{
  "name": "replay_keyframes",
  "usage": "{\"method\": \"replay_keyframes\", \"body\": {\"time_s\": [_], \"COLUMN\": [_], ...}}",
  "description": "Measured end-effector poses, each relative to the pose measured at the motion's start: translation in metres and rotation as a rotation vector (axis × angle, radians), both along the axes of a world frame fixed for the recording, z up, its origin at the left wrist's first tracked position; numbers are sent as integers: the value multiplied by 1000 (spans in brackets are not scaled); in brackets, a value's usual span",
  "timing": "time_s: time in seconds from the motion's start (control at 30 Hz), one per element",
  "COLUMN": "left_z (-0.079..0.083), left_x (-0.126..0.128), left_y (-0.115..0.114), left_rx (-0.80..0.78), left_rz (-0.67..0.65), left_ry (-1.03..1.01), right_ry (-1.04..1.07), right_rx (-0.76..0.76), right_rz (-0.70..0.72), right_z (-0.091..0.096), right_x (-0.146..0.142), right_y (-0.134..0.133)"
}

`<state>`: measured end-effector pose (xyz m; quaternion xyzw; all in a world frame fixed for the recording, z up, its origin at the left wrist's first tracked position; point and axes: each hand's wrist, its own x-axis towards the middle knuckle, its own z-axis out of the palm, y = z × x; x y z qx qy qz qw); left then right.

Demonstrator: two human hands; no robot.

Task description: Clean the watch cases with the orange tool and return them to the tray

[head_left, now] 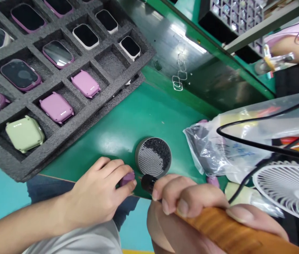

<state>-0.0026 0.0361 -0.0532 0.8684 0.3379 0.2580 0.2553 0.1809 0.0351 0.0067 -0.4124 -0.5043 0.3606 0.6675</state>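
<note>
My left hand is closed over a small purple watch case at the near edge of the green bench; most of the case is hidden under the fingers. My right hand is wrapped round an orange-bodied electric screwdriver, whose black nose points left at the purple case. Just behind the two stands a round metal tin holding tiny dark screws.
A dark foam tray with several watches, purple, white and green, fills the upper left. Clear plastic bags, black cables and a white fan crowd the right. Another person's arm shows at the top right behind a green rail.
</note>
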Motion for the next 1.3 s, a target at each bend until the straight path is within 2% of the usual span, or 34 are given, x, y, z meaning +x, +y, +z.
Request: {"method": "replay_keyframes", "body": {"time_s": [0.1, 0.2, 0.43, 0.57, 0.67, 0.73, 0.83, 0.9, 0.97, 1.13, 1.3], "left_z": [0, 0, 0, 0, 0, 0, 1, 2, 3, 2, -4], "left_x": [0, -1, 0, 1, 1, 1, 1, 1, -1, -4, 2], "left_y": [-1, -2, -4, -4, -4, -4, -4, -5, -5, -8, -11], "left_rx": [-2, -8, 0, 3, 8, 22, 51, 57, 56, 43, 95], "left_rz": [1, 3, 34, 49, 47, 53, 68, 62, 32, -87, 60], "left_ry": [0, 2, 2, -1, 5, 15, 11, 27, 61, 87, 97], "right_ry": [-38, -72, -71, -99, -71, -35, 9, 7, -15, 0, -8], "right_rx": [4, -2, -99, -31, -10, -51, -135, -132, -105, -129, -130], "right_rz": [61, 44, 94, 109, 74, 45, 1, -41, -96, -126, -110], "right_z": [-4, -9, -14, -15, -11, -6, 2, 8, 12, 12, 7], "right_x": [4, 6, 15, 9, -3, -7, -1, 6, 12, 17, 18], "right_y": [-1, -7, -21, -14, -9, -8, -11, -12, -12, -8, -6]}}
